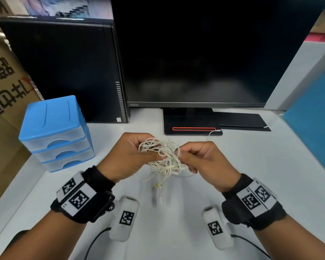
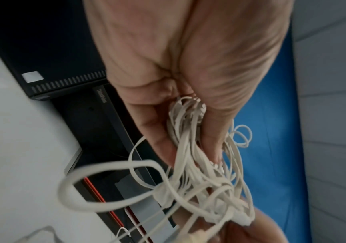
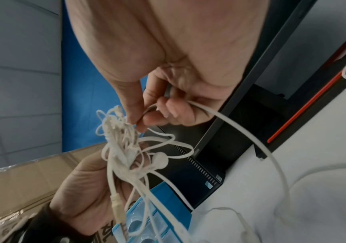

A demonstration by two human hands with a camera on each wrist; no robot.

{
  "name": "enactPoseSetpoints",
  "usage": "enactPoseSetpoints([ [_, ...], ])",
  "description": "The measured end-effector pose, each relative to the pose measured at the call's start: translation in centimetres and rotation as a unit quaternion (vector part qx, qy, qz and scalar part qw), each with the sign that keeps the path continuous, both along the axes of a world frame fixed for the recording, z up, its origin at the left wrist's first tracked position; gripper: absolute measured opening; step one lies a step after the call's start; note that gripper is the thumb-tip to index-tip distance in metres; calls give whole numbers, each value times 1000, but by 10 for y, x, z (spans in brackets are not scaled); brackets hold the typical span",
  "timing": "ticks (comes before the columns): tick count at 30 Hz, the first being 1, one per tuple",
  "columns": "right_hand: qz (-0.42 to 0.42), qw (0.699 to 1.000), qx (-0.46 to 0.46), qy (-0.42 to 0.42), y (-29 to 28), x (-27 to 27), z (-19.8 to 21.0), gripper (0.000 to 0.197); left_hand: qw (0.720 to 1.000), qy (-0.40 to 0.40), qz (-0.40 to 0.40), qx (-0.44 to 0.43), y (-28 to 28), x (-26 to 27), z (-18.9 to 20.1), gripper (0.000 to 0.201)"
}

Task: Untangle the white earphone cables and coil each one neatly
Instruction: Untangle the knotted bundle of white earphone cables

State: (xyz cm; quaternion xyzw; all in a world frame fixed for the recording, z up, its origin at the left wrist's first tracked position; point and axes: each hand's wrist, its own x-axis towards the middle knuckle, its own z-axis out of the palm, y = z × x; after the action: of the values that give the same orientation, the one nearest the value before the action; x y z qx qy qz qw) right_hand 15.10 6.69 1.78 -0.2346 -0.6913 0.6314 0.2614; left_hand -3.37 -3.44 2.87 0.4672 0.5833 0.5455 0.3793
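Note:
A tangled bundle of white earphone cables (image 1: pixel 162 156) hangs in the air above the white desk (image 1: pixel 251 166), held between both hands. My left hand (image 1: pixel 131 154) grips the bundle's left side, fingers curled round several strands (image 2: pixel 190 144). My right hand (image 1: pixel 201 158) pinches a strand at the bundle's right edge between thumb and forefinger (image 3: pixel 138 121). Loose ends with a plug (image 1: pixel 158 185) dangle below. In the right wrist view an earbud (image 3: pixel 160 160) and a jack plug (image 3: pixel 118 208) show in the tangle (image 3: pixel 122 148).
A blue three-drawer plastic organiser (image 1: pixel 54 134) stands at the left, a black computer tower (image 1: pixel 68 68) behind it, a dark monitor (image 1: pixel 204 53) on its stand (image 1: pixel 191 126) straight ahead. A cardboard box (image 1: pixel 6 109) is far left, a blue partition (image 1: pixel 315 132) at right.

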Motion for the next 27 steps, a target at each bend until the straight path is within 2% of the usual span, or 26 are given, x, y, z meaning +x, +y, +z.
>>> enactPoseSetpoints([
  [3,-4,999,34,-23,-4,-1,3,11,995,99,11,10,-1,3,-3,12],
  [6,-12,1000,-6,-13,-4,-1,8,35,979,203,31,-6,-2,5,-7,14],
  [8,4,1000,21,-15,-8,0,14,38,967,253,41,-17,-4,8,-8,15],
  [12,-5,982,184,-48,-19,-1,12,16,957,288,4,-47,-5,18,-10,7],
  [16,-48,963,257,-68,-19,-4,-1,2,958,277,-18,-77,-5,22,-14,7],
  [19,-143,913,370,-93,-6,-1,-6,2,957,276,-18,-83,-3,16,-14,5],
  [21,-176,877,433,-107,1,2,-5,4,954,289,-13,-83,-2,11,-15,4],
  [24,-207,771,578,-169,9,5,-4,10,960,265,-39,-81,-2,3,-12,5],
  [25,-218,748,594,-201,14,7,-2,15,967,235,-57,-75,-3,1,-10,3],
  [27,-254,746,565,-243,29,14,2,22,982,157,-85,-59,-3,-6,-5,8],
])
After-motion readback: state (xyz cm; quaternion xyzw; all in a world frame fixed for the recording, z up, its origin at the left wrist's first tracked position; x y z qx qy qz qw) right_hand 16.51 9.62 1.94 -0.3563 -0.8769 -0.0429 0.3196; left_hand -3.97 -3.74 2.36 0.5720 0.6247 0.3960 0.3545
